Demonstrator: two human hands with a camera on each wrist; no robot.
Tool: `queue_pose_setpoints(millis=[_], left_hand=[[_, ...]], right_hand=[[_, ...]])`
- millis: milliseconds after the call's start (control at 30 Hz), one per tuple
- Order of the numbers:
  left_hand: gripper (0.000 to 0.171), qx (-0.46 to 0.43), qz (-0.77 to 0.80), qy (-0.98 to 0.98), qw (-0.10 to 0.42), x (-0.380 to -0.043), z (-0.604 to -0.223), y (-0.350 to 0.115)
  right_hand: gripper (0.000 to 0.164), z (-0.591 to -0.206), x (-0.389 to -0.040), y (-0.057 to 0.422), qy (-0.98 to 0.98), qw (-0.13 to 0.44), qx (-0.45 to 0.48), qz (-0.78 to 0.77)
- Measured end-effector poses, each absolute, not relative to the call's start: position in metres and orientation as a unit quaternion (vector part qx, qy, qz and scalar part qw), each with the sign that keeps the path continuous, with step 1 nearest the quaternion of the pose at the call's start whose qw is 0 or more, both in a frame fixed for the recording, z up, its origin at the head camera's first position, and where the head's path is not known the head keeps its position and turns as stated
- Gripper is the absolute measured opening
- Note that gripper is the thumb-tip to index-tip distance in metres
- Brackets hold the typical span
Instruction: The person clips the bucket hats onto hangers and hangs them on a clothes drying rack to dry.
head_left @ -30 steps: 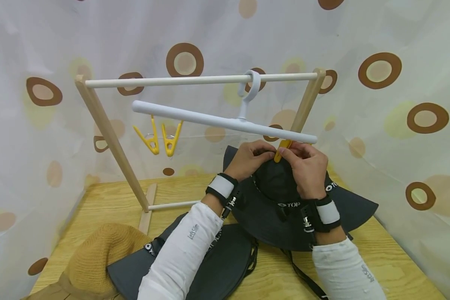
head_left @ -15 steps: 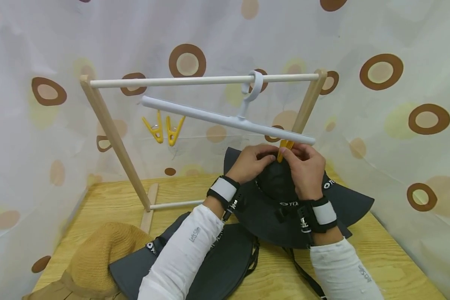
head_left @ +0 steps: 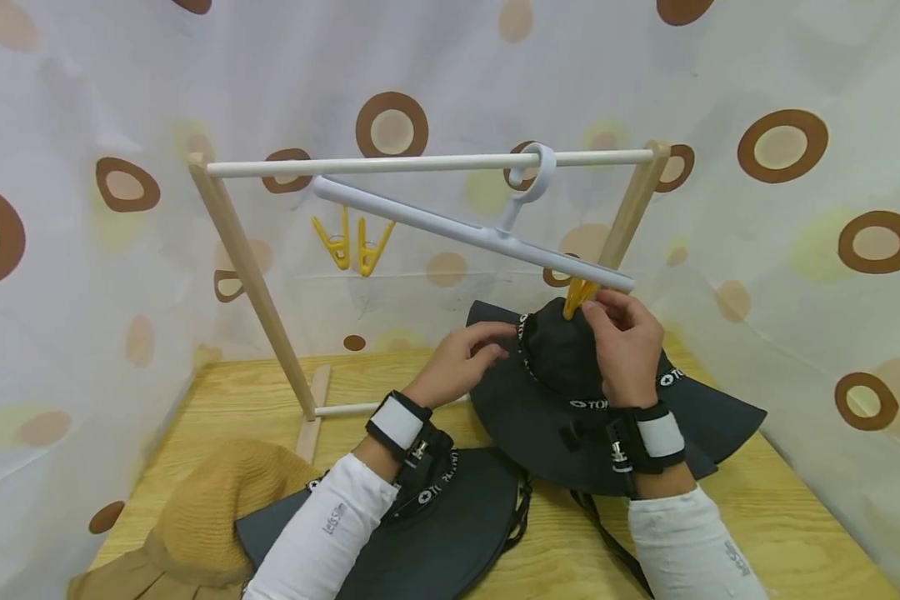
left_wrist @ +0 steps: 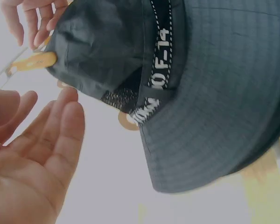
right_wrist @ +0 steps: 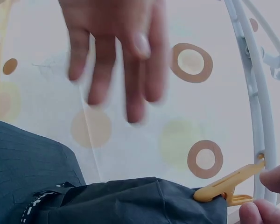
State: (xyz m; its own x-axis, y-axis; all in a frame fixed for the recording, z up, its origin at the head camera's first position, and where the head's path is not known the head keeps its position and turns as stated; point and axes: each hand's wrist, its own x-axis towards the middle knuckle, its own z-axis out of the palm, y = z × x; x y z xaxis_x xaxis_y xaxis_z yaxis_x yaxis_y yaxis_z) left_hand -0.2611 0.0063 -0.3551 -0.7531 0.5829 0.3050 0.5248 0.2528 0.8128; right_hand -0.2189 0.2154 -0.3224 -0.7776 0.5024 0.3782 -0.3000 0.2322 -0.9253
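Observation:
A dark wide-brimmed hat [head_left: 558, 358] hangs by its crown from a yellow clip [head_left: 573, 297] under the lowered right end of a white hanger [head_left: 450, 227]. The clip bites the crown fabric in the right wrist view. My right hand [head_left: 630, 350] is beside the clip, thumb and fingertips parted around its handle end; whether they touch it is hard to tell. Left of the crown, my left hand [head_left: 457, 367] is off the hat, fingers extended and relaxed, palm showing in the left wrist view. Its fingers are blurred in the right wrist view.
The tilted hanger hooks over the white rod of a wooden rack [head_left: 251, 283]. Two more yellow clips [head_left: 337, 247] hang near its raised left end. A second dark hat [head_left: 450, 525] and a mustard knit hat [head_left: 210, 500] lie on the wooden table [head_left: 787, 533] in front.
My left hand has left the hat's crown, moving down and left. My right thumb and fingers have parted from their pinch on the clip. The hanger's left end has risen.

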Motion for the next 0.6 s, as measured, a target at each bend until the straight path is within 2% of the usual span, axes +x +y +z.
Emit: queue_pose_setpoints(millis=[167,433,600], left_hand=[[0.034,0.325,0.5,0.802,0.026,-0.248,-0.36,-0.021],[0.031,0.303,0.511,0.804,-0.013,-0.229,-0.353,-0.06],[0.031,0.293,0.55,0.782,0.002,-0.213,-0.351,-0.082]], right_hand=[[0.027,-0.323,-0.217,0.212,-0.697,0.354,-0.06,0.621],[0.024,-0.314,-0.207,0.202,-0.683,0.394,-0.037,0.614],[0.023,-0.313,-0.198,0.194,-0.698,0.41,-0.017,0.587]])
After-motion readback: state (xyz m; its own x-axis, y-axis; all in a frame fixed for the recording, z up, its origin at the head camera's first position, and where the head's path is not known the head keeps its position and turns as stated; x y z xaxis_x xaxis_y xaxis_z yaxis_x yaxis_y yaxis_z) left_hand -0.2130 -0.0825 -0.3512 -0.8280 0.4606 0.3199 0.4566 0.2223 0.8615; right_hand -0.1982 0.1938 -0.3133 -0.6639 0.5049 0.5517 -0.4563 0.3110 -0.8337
